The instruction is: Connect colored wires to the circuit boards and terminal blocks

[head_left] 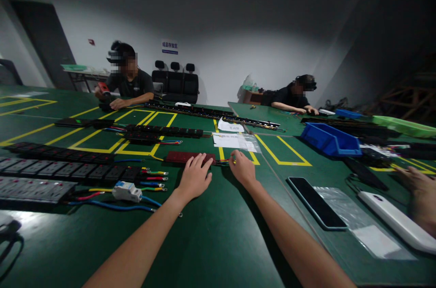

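Observation:
A dark red strip-shaped block (174, 157) lies crosswise on the green table, with coloured wires (223, 161) leaving its right end. My left hand (195, 176) rests on the right part of this block, its fingers stretched out and slightly spread. At the wire ends, my right hand (242, 168) has its thumb and forefinger bent together in a pinch on the wires; the exact contact is small and partly hidden. Just beyond my hands lie a printed paper sheet (226, 140) and a clear plastic bag (250, 143).
To the left are black power strips (61, 170), a grey power strip (32, 189) and a white circuit breaker (126, 191) with wires. A phone (316, 203), a white power bank (397, 220), a blue bin (330, 139) and another person's hand (420, 197) are at right. Two people sit opposite.

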Action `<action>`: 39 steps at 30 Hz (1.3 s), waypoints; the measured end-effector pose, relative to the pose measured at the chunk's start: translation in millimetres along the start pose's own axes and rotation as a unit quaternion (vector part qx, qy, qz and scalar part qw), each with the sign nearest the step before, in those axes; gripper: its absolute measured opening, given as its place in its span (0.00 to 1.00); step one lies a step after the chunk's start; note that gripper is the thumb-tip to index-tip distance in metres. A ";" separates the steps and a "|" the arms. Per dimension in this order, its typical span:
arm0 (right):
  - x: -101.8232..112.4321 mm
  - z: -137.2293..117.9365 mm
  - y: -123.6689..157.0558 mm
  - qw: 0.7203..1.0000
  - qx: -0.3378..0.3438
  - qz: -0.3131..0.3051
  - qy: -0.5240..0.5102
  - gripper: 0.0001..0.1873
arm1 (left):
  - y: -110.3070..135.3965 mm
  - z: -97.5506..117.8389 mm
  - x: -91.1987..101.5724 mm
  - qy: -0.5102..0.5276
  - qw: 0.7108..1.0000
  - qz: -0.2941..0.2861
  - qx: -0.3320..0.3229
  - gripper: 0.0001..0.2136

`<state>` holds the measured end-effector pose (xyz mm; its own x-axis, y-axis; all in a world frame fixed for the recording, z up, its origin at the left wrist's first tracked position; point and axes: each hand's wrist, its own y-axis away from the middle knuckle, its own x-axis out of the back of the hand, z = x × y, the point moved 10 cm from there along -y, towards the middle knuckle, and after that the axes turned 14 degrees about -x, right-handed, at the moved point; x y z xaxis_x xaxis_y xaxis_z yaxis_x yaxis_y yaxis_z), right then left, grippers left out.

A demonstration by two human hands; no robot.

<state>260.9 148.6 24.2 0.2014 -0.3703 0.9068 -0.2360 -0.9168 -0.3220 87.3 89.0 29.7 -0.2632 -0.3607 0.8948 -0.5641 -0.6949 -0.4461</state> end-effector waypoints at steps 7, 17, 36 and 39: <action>-7.9 5.0 -3.5 0.999 -0.017 -0.027 0.012 0.12 | 0.0 -0.4 -0.2 0.000 1.000 -0.005 0.001 0.23; -8.7 4.7 -3.1 0.999 -0.016 -0.032 0.004 0.10 | 0.3 -0.6 0.0 0.002 1.000 -0.001 -0.003 0.23; -9.2 4.6 -3.1 0.999 -0.011 -0.034 0.008 0.09 | 0.1 -0.4 -1.0 0.002 1.000 -0.007 -0.001 0.24; -9.0 4.5 -3.1 0.999 -0.009 -0.029 0.010 0.09 | 0.4 -0.6 -1.5 0.004 1.000 -0.006 -0.003 0.24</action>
<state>264.1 154.1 15.7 0.1962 -0.3130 0.9293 -0.2421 -0.9338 -0.2634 87.0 89.6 28.2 -0.2617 -0.3477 0.9003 -0.5714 -0.6960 -0.4349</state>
